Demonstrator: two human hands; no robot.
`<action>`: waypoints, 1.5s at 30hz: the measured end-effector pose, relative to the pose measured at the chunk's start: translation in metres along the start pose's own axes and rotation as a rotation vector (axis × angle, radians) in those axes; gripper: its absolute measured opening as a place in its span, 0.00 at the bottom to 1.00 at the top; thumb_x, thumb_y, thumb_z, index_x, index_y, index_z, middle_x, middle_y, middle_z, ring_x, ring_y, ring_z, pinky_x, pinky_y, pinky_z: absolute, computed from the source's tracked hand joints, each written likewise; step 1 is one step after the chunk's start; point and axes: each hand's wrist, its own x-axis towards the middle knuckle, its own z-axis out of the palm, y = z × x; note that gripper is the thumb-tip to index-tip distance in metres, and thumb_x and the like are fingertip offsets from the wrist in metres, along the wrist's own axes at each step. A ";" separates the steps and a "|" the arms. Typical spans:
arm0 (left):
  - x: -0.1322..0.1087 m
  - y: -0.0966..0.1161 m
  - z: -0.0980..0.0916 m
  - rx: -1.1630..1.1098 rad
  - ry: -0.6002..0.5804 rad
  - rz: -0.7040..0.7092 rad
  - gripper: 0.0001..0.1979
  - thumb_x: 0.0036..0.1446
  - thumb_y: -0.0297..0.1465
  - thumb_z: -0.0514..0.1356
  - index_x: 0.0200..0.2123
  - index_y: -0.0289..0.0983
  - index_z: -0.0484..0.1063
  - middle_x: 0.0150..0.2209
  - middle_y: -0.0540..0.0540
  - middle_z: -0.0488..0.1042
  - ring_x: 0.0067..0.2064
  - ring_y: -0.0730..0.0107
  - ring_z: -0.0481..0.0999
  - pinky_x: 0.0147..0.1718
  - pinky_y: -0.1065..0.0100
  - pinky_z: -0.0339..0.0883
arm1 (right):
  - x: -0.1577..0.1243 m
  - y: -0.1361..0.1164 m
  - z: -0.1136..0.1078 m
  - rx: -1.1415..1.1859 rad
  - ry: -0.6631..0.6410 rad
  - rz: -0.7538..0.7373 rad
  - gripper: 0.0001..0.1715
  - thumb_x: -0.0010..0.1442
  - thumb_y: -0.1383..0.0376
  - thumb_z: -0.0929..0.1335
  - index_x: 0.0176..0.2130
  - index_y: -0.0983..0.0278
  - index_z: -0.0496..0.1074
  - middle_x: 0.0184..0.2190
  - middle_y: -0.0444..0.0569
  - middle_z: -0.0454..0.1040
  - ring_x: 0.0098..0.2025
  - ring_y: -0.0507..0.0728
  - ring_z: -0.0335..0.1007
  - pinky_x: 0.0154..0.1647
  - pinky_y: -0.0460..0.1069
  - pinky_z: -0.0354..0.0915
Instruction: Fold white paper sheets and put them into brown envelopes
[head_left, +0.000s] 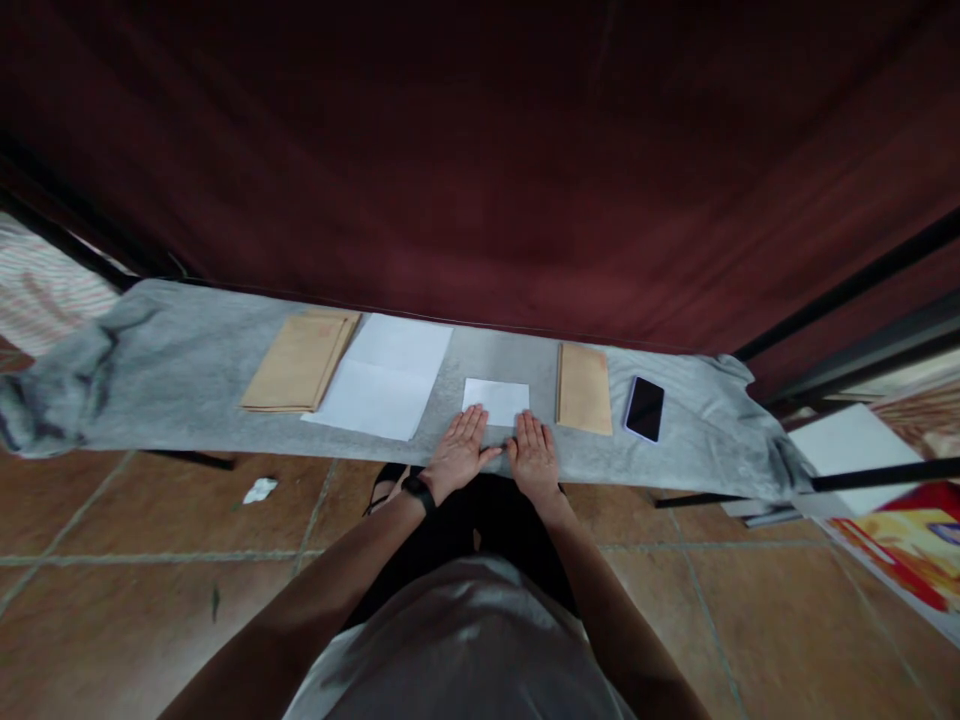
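A small white rectangle of paper (496,397), which looks folded, lies flat on the grey cloth in front of me. My left hand (459,452) rests flat with its fingertips on the paper's near left corner. At the near right corner lies my right hand (533,450), palm down, fingers stretched out and touching the edge. Neither hand grips anything. To the left are larger white sheets (382,375) with a crease across them, partly under a stack of brown envelopes (300,362). On the right sits a smaller stack of brown envelopes (584,389).
A phone (645,409) with a dark screen lies right of the small envelope stack. Grey cloth (187,350) covers the narrow table. Behind it hangs a dark red curtain (480,200). A crumpled white scrap (260,490) lies on the tiled floor. A colourful box (900,540) stands at right.
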 end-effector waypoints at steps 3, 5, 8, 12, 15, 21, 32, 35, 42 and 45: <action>-0.004 -0.006 0.000 0.015 0.006 -0.011 0.39 0.68 0.50 0.46 0.70 0.26 0.51 0.71 0.32 0.51 0.73 0.55 0.45 0.71 0.54 0.42 | -0.001 0.001 0.000 0.005 0.010 -0.013 0.31 0.72 0.62 0.56 0.69 0.74 0.55 0.67 0.64 0.60 0.69 0.64 0.55 0.68 0.63 0.52; -0.006 -0.008 0.000 0.016 0.010 -0.020 0.40 0.68 0.50 0.46 0.70 0.26 0.50 0.71 0.31 0.50 0.73 0.54 0.45 0.71 0.54 0.42 | -0.002 0.002 -0.001 0.005 0.006 -0.019 0.31 0.72 0.62 0.57 0.69 0.74 0.56 0.67 0.64 0.59 0.69 0.64 0.56 0.68 0.63 0.52; -0.007 -0.009 0.000 0.011 0.008 -0.020 0.40 0.67 0.50 0.47 0.70 0.27 0.49 0.72 0.32 0.49 0.73 0.54 0.44 0.70 0.53 0.42 | 0.000 0.002 -0.003 -0.003 -0.014 -0.008 0.31 0.72 0.61 0.57 0.68 0.74 0.57 0.67 0.65 0.60 0.69 0.64 0.56 0.68 0.63 0.52; -0.007 -0.009 -0.001 0.008 0.018 -0.013 0.39 0.67 0.49 0.47 0.70 0.25 0.50 0.71 0.31 0.49 0.73 0.53 0.44 0.70 0.52 0.43 | 0.013 -0.009 -0.005 0.013 -0.042 0.014 0.31 0.73 0.59 0.56 0.68 0.73 0.58 0.67 0.63 0.60 0.69 0.64 0.56 0.69 0.63 0.51; -0.006 -0.010 0.001 0.024 0.033 -0.010 0.37 0.68 0.46 0.46 0.69 0.23 0.52 0.71 0.30 0.50 0.73 0.53 0.45 0.70 0.53 0.44 | 0.028 -0.021 -0.005 0.044 -0.109 -0.011 0.31 0.73 0.58 0.55 0.68 0.70 0.58 0.68 0.58 0.59 0.70 0.63 0.54 0.70 0.61 0.49; -0.005 -0.013 0.004 0.046 0.056 -0.001 0.33 0.69 0.43 0.43 0.68 0.25 0.55 0.71 0.32 0.53 0.73 0.55 0.49 0.70 0.53 0.46 | 0.046 -0.027 -0.001 0.072 -0.184 0.002 0.30 0.73 0.58 0.55 0.68 0.66 0.59 0.69 0.54 0.57 0.71 0.61 0.52 0.71 0.60 0.48; 0.053 0.011 -0.006 -0.065 -0.015 0.031 0.32 0.71 0.41 0.38 0.69 0.27 0.54 0.71 0.37 0.53 0.73 0.59 0.48 0.70 0.54 0.43 | 0.041 -0.015 0.002 0.021 -0.205 0.003 0.32 0.70 0.66 0.59 0.70 0.68 0.54 0.71 0.56 0.51 0.72 0.62 0.50 0.71 0.60 0.47; 0.071 0.008 0.001 -0.081 -0.049 0.020 0.31 0.71 0.41 0.39 0.70 0.30 0.54 0.71 0.38 0.54 0.73 0.59 0.47 0.70 0.53 0.41 | 0.042 -0.017 0.004 0.014 -0.175 -0.007 0.32 0.70 0.65 0.59 0.70 0.70 0.55 0.70 0.59 0.55 0.71 0.63 0.52 0.70 0.61 0.48; 0.068 -0.021 0.013 -0.031 0.048 -0.045 0.32 0.70 0.41 0.42 0.70 0.29 0.52 0.71 0.36 0.53 0.73 0.58 0.46 0.70 0.53 0.39 | 0.040 -0.019 0.008 0.007 -0.060 0.073 0.31 0.70 0.58 0.62 0.68 0.64 0.60 0.70 0.62 0.55 0.70 0.67 0.53 0.68 0.64 0.50; 0.062 -0.030 0.016 -0.023 0.094 -0.112 0.32 0.70 0.40 0.42 0.70 0.27 0.53 0.71 0.34 0.54 0.73 0.56 0.48 0.70 0.54 0.41 | 0.039 -0.021 0.008 0.007 -0.032 0.105 0.32 0.69 0.58 0.64 0.68 0.63 0.60 0.70 0.62 0.54 0.70 0.68 0.52 0.68 0.64 0.50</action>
